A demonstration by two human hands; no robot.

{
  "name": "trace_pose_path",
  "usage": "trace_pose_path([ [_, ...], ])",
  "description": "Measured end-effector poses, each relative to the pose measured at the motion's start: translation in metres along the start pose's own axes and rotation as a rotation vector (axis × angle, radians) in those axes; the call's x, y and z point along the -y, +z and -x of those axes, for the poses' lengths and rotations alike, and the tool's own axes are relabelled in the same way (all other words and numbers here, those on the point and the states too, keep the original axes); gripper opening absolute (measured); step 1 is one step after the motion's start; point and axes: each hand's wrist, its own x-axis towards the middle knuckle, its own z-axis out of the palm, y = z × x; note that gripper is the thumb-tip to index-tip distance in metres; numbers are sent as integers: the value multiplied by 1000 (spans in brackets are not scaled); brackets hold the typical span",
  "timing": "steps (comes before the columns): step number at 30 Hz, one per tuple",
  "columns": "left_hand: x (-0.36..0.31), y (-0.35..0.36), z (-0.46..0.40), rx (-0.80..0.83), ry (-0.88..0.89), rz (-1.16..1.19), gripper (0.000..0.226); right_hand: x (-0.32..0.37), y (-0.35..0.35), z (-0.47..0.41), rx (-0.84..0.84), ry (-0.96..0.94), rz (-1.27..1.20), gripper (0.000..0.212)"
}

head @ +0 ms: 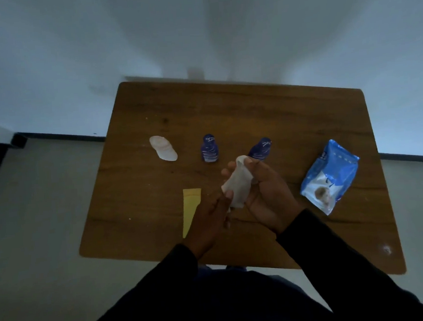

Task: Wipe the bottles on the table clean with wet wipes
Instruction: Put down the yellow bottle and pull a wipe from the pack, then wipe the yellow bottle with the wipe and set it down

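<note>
White wipe (236, 183) wrapped over whatever your right hand (266, 194) grips; left hand (209, 216) pinches its lower edge. Blue bottles (209, 149) upright just beyond.

Wooden table (226, 103): the far half, up to the far edge and both far corners, lies bare. Across the middle stand three obstacles in a row: a pale bottle (163, 151) lying toward the left edge, and two upright blue bottles (209, 148) (260, 149) with gaps between. A blue wipes pack (331, 178) lies near the right edge; a yellow tube (191, 207) lies toward the near-left corner. Both hands (210, 218) (266, 194) fill the near centre.
</note>
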Motion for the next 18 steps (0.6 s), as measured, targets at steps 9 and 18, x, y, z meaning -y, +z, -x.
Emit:
trace_pose_path([
  [9, 60, -58, -23, -396, -247, -220, 14, -39, -12, -33, -163, 112, 544, 17],
  [18, 104, -89, -56, -334, -294, -224, 55, -103, -13, -75, -101, 256, 1085, 24],
])
